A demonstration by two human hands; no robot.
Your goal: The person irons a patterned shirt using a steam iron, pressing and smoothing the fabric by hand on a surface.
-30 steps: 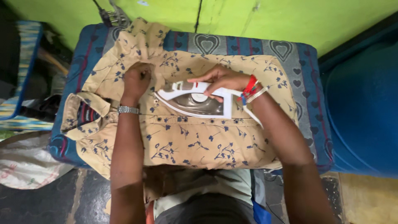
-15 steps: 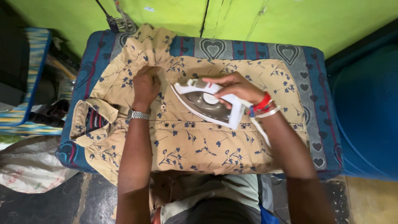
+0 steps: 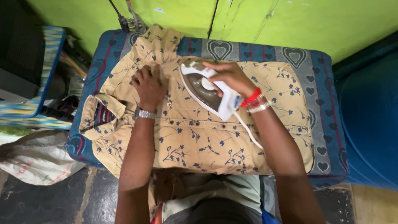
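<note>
— Since a moment ago, our white steam iron point(image 3: 209, 92) has swung nose-up toward the collar.
— Right hand point(image 3: 230, 76) grips it; left hand point(image 3: 150, 86) lies spread flat, holding the tan flowered shirt point(image 3: 199, 137) taut on the desk point(image 3: 323, 103).

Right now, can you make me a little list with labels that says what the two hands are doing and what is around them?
left hand: pressed flat on the shirt
right hand: grip closed on the iron
iron: white, resting on the shirt, cord trailing toward the person
shirt: tan with blue flowers, spread on the padded table
wrists: watch on left, red bangles on right
behind: green wall
</note>
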